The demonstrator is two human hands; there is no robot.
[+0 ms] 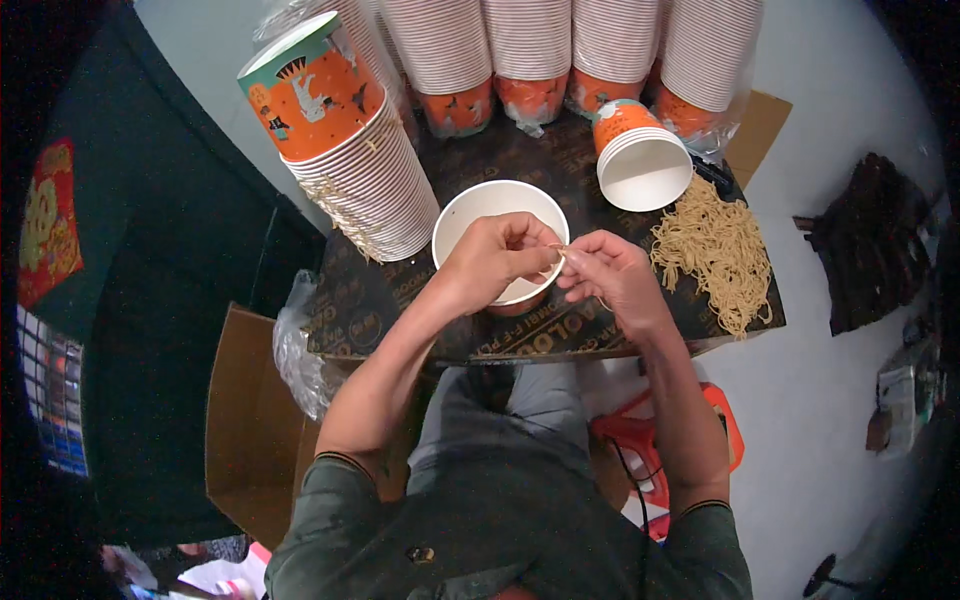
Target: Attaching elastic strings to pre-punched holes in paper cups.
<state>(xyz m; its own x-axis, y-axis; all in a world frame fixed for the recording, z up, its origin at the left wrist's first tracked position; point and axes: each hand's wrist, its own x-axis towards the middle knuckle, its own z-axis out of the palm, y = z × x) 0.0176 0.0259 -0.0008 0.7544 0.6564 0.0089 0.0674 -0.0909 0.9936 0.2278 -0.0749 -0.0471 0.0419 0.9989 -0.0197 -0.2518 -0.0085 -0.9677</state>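
A white-lined paper tub (510,193) stands upright near the front middle of the dark table. Over its front right rim, my left hand (498,262) and my right hand (618,283) meet with fingertips pinched. Between them is a thin tan strand (562,250), its end hanging below my right fingers. To the right lies a tangled pile of similar tan strands (715,262). At the left leans a tall stack of nested tubs (375,180), topped by an orange and green printed one, with tan strands hanging along its side.
Several wrapped tub stacks (530,40) line the table's (590,330) back edge. A few nested tubs (640,150) lie on their side, mouths toward me. An open cardboard box (245,420) and clear plastic bag (300,345) are at the left; a red stool (640,440) is below right.
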